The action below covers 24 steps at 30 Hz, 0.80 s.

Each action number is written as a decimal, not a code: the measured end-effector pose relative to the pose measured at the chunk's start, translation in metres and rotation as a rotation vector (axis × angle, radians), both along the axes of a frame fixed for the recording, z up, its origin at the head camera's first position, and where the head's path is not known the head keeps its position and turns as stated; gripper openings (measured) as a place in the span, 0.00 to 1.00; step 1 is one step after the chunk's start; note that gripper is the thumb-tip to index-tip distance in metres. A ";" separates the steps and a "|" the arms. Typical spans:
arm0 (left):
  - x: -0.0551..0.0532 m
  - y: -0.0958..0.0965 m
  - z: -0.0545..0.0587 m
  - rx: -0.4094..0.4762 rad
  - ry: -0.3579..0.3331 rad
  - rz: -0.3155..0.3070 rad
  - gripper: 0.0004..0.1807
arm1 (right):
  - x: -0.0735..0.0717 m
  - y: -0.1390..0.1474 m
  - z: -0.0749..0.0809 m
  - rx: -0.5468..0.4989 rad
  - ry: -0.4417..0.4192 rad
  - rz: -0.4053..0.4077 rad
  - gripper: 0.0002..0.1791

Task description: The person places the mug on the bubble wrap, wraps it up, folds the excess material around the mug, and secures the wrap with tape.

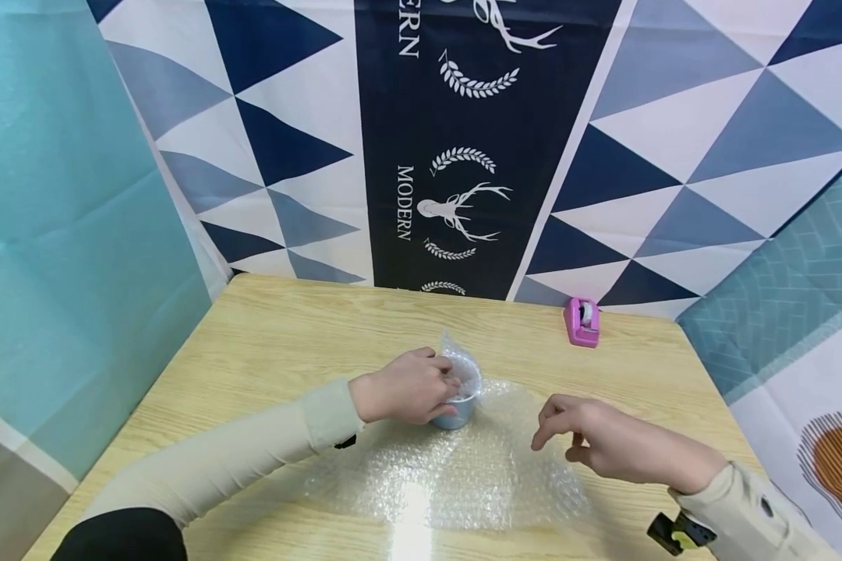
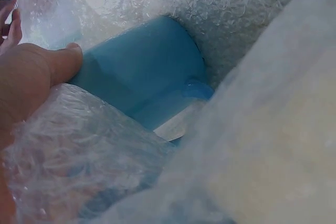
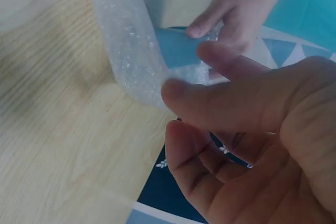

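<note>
A light-blue cup (image 1: 451, 417) with a white inside stands on a sheet of bubble wrap (image 1: 456, 483). My left hand (image 1: 414, 386) grips the cup near its rim, with bubble wrap folded up between the fingers and the cup's mouth. In the left wrist view the thumb lies on the blue wall of the cup (image 2: 142, 66), and wrap hides the other fingers. To the right, my right hand (image 1: 596, 436) hovers over the wrap's edge with fingers loosely bent. Nothing sits between its thumb and fingers in the right wrist view.
A pink tape dispenser (image 1: 582, 322) stands at the back right of the wooden table (image 1: 309, 319). Patterned cloth (image 1: 456, 156) hangs behind the table, and a teal cloth (image 1: 77, 234) hangs on the left.
</note>
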<state>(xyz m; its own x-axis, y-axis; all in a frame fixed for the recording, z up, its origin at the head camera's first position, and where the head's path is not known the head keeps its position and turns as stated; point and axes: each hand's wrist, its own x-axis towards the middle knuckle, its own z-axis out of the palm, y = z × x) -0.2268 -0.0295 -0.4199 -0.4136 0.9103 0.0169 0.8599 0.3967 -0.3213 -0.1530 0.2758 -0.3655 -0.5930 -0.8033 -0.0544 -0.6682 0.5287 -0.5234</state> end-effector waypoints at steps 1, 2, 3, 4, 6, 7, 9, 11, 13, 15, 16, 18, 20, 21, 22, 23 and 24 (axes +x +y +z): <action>0.000 0.000 0.000 -0.003 -0.002 0.003 0.22 | 0.000 0.000 -0.001 0.005 -0.014 0.006 0.28; 0.000 0.000 0.000 -0.006 -0.004 0.006 0.22 | 0.001 -0.001 -0.001 0.015 -0.029 0.009 0.28; 0.000 0.000 0.000 -0.007 -0.006 0.008 0.23 | 0.001 -0.001 -0.002 0.031 -0.036 0.011 0.29; 0.000 0.000 0.000 -0.008 -0.008 0.009 0.23 | 0.002 -0.001 -0.003 0.049 -0.033 0.012 0.31; 0.001 0.000 0.001 -0.011 -0.011 0.011 0.23 | 0.003 0.000 -0.004 0.083 -0.013 0.012 0.36; 0.001 0.000 0.001 -0.011 -0.012 0.012 0.23 | 0.003 0.000 -0.005 0.102 0.001 0.007 0.38; 0.001 0.000 0.001 -0.011 -0.014 0.012 0.23 | 0.005 0.001 -0.007 0.141 0.024 -0.018 0.36; 0.001 0.000 0.001 -0.013 -0.013 0.012 0.23 | 0.007 0.001 -0.009 0.182 0.034 -0.052 0.33; 0.001 0.000 0.001 -0.015 -0.013 0.011 0.23 | 0.009 0.001 -0.012 0.210 0.063 -0.079 0.32; 0.001 0.000 0.001 -0.015 -0.012 0.010 0.23 | 0.009 0.001 -0.014 0.200 0.110 -0.097 0.36; 0.001 0.000 0.001 -0.014 -0.010 0.009 0.23 | 0.010 0.001 -0.014 0.194 0.132 -0.105 0.39; 0.001 0.000 0.001 -0.012 -0.006 0.008 0.23 | 0.010 0.002 -0.015 0.164 0.181 -0.118 0.47; 0.001 0.000 0.001 -0.010 -0.004 0.007 0.22 | 0.009 0.003 -0.015 0.138 0.225 -0.131 0.48; 0.001 0.000 0.001 -0.009 -0.003 0.007 0.22 | 0.009 0.004 -0.015 0.136 0.247 -0.135 0.46; 0.001 0.000 0.001 -0.009 -0.002 0.006 0.22 | 0.008 0.004 -0.015 0.139 0.274 -0.138 0.44; 0.001 0.000 0.001 -0.008 -0.001 0.005 0.22 | 0.008 0.005 -0.016 0.132 0.315 -0.127 0.42; 0.001 0.000 0.001 -0.005 -0.001 0.003 0.22 | 0.007 0.005 -0.016 0.127 0.356 -0.111 0.40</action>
<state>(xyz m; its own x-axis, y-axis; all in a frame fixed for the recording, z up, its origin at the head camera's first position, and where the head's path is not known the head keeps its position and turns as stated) -0.2263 -0.0300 -0.4193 -0.4168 0.9089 0.0120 0.8588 0.3981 -0.3226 -0.1461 0.2808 -0.3817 -0.6754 -0.7336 0.0752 -0.7314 0.6534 -0.1951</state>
